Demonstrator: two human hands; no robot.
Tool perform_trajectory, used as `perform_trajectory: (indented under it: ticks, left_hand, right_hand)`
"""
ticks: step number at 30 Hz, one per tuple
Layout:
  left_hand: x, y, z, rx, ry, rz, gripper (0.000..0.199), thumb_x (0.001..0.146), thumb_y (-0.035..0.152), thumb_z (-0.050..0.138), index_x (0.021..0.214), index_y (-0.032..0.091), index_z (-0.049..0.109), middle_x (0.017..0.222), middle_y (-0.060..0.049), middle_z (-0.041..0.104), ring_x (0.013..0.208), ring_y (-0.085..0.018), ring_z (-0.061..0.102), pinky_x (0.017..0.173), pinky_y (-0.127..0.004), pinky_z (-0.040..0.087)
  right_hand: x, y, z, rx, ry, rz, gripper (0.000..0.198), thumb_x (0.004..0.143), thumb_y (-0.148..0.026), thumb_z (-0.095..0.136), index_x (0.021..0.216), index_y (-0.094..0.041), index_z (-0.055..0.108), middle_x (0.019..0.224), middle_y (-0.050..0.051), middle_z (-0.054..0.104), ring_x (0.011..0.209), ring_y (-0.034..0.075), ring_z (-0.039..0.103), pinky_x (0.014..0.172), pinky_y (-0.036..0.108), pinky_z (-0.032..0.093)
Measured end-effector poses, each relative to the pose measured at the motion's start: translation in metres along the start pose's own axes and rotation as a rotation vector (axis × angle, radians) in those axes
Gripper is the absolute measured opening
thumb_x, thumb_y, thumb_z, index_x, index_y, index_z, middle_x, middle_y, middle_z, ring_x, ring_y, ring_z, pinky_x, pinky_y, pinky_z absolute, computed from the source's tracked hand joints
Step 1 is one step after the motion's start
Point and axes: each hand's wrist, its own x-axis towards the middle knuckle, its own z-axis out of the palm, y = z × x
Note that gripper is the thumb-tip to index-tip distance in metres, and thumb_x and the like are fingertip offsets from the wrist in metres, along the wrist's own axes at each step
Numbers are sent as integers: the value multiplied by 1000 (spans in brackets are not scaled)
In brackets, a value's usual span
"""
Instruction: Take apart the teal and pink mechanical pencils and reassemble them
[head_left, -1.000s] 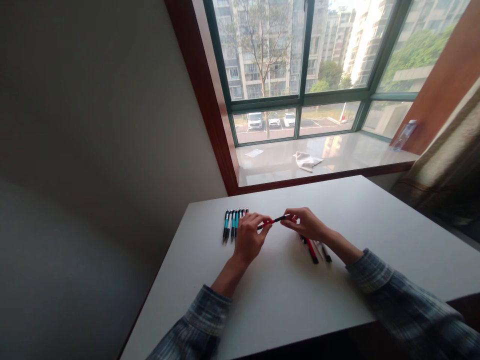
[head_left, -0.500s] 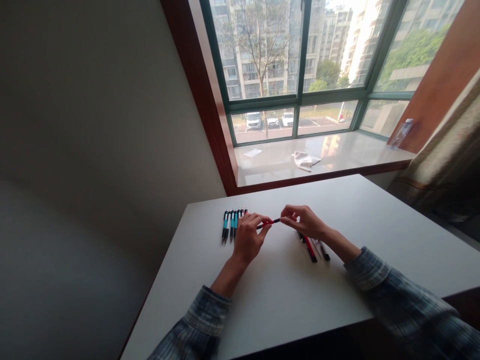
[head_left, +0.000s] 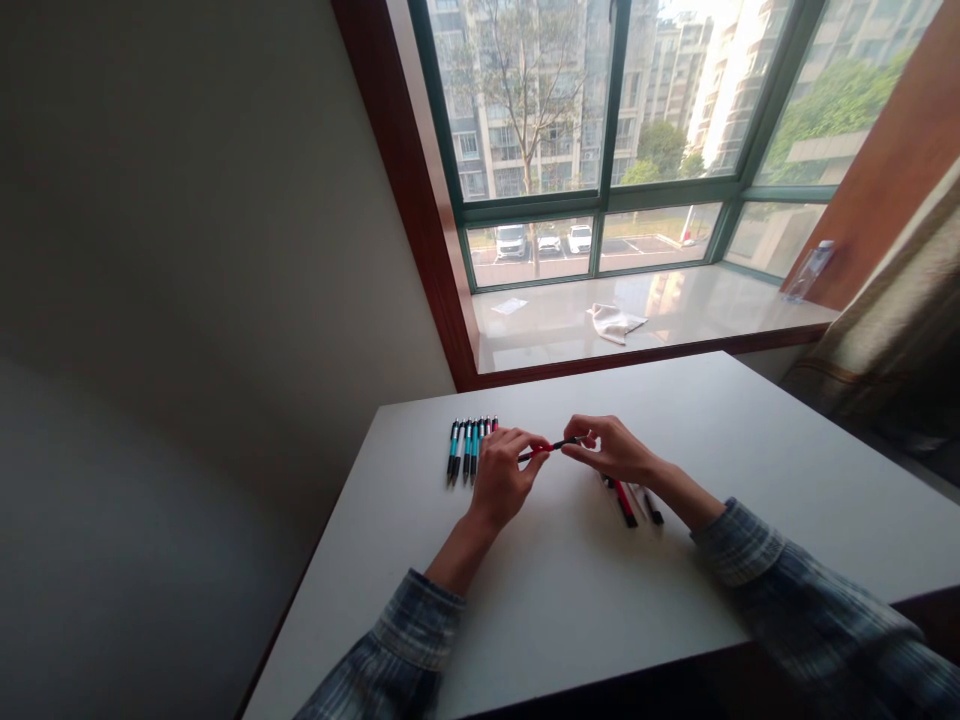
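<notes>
A red and black pen [head_left: 556, 445] is held level above the white table, between my two hands. My left hand [head_left: 504, 470] pinches its red part between thumb and forefinger. At the black end, my right hand [head_left: 616, 448] has thumb and forefinger around the pen. Left of my left hand lies a row of several pens [head_left: 462, 452] with turquoise, white and red barrels, partly hidden by that hand. Below my right hand lie red and black pen parts [head_left: 625, 504], along with thin pale pieces that are hard to make out.
The white table [head_left: 585, 600] stands against a grey wall [head_left: 187, 300] and a window sill [head_left: 540, 345]. On the sill are a crumpled white cloth [head_left: 615, 323], a paper [head_left: 511, 306] and a clear bottle [head_left: 810, 270]. A curtain [head_left: 892, 290] hangs at the right.
My right fingers have shifted along the pen, and more of its black end shows between them. The view has moved slightly; my left hand keeps its grip.
</notes>
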Motion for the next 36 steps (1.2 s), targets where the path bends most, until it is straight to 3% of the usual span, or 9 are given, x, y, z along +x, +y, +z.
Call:
perform_trajectory:
  ticks: [3, 8, 13, 18, 21, 25, 31, 36]
  left_hand:
    - [0, 0, 0, -2, -4, -1, 6, 93, 28, 68, 93, 27, 73, 92, 0, 76, 96, -23, 67, 106, -46, 39]
    - [0, -1, 0, -7, -2, -16, 7, 93, 29, 67, 94, 27, 74, 92, -1, 76, 97, -24, 66, 102, -45, 41]
    - [1, -1, -1, -14, -8, -5, 6, 93, 28, 67, 94, 27, 73, 92, -2, 75, 97, -25, 66, 101, -46, 41]
    - [1, -1, 0, -9, 4, -22, 5, 92, 27, 69, 92, 27, 74, 92, -2, 75, 96, -26, 66, 98, -45, 42]
    - [0, -2, 0, -14, 5, -20, 5, 91, 26, 69, 92, 27, 74, 92, -2, 75, 96, -25, 66, 100, -46, 41]
    - [0, -1, 0, -20, -12, 1, 5, 91, 25, 69, 92, 28, 73, 92, -1, 75, 97, -24, 67, 106, -47, 38]
    - [0, -2, 1, 6, 2, -21, 5, 93, 27, 68, 92, 26, 73, 92, -2, 75, 95, -25, 66, 99, -45, 41]
    - [0, -1, 0, -6, 2, -19, 8, 94, 28, 65, 92, 26, 72, 93, -2, 75, 96, -25, 66, 102, -46, 40]
  right_hand:
    - [0, 1, -1, -26, -27, 19, 41, 99, -49, 55, 78, -17, 69, 64, 0, 64, 57, 12, 51, 57, 25, 38]
    - [0, 0, 0, 14, 29, -31, 32, 93, -49, 65, 91, -18, 69, 74, 1, 68, 64, 14, 55, 61, 25, 42]
    - [0, 1, 2, -22, 19, 12, 47, 101, -50, 51, 72, -17, 68, 57, -1, 60, 51, 11, 48, 54, 25, 37]
    - [-1, 2, 0, 10, 62, -47, 31, 92, -50, 67, 95, -20, 70, 78, 3, 70, 67, 15, 58, 63, 27, 46]
    - [-1, 4, 0, -27, 91, -59, 31, 94, -49, 64, 86, -19, 69, 76, 3, 69, 68, 15, 57, 65, 28, 45]
    - [0, 4, 2, -60, 44, 13, 46, 101, -48, 54, 71, -17, 69, 58, -1, 61, 54, 12, 50, 57, 26, 38]
    - [0, 2, -2, -15, 67, -31, 32, 92, -50, 67, 93, -19, 72, 76, 2, 69, 67, 15, 57, 64, 26, 45]
    - [0, 3, -2, -82, 69, -51, 38, 95, -51, 62, 78, -19, 70, 71, 3, 67, 64, 15, 56, 62, 28, 43]
